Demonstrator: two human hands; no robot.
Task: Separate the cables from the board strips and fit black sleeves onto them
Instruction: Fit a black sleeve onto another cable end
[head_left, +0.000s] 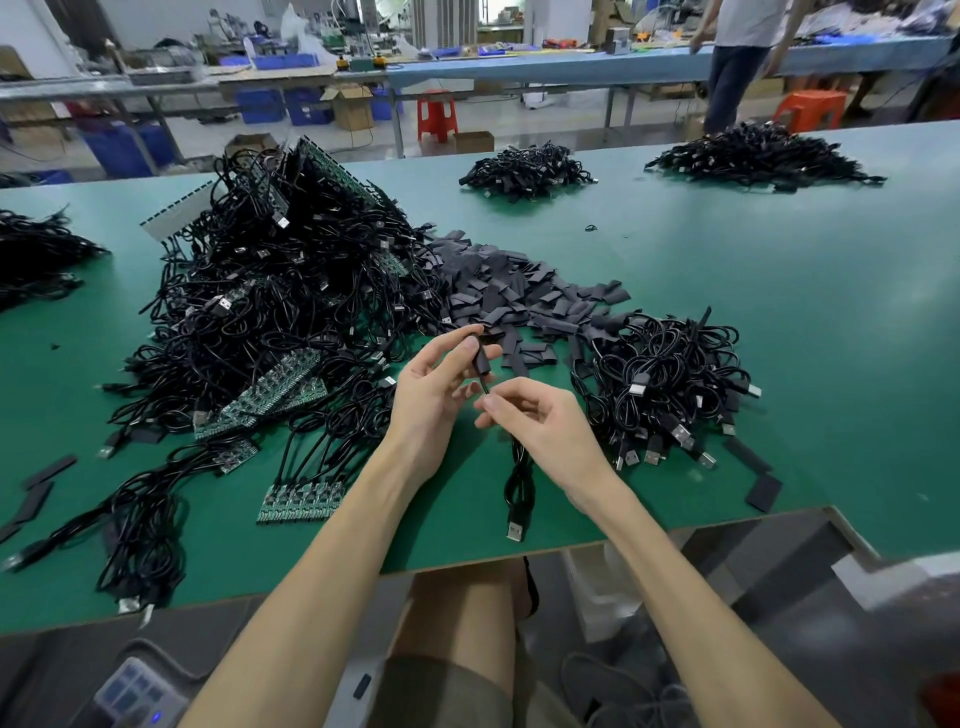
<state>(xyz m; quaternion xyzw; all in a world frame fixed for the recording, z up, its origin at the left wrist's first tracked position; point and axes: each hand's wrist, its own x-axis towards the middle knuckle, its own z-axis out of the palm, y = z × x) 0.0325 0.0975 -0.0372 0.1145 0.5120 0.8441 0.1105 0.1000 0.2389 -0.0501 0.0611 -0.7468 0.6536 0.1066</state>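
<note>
My left hand pinches a short black sleeve between thumb and fingers above the green table. Just below it, my right hand pinches the thin black cable that runs up into the sleeve. The cable's coiled length hangs down from that hand, and its USB plug lies near the table's front edge. A big tangle of cables on green board strips fills the left. A board strip lies by my left forearm. Loose sleeves are heaped behind my hands.
A pile of separate cables sits to the right of my hands, with two loose sleeves near it. Further cable heaps lie far back and another cable heap at the left edge. A person stands behind the table.
</note>
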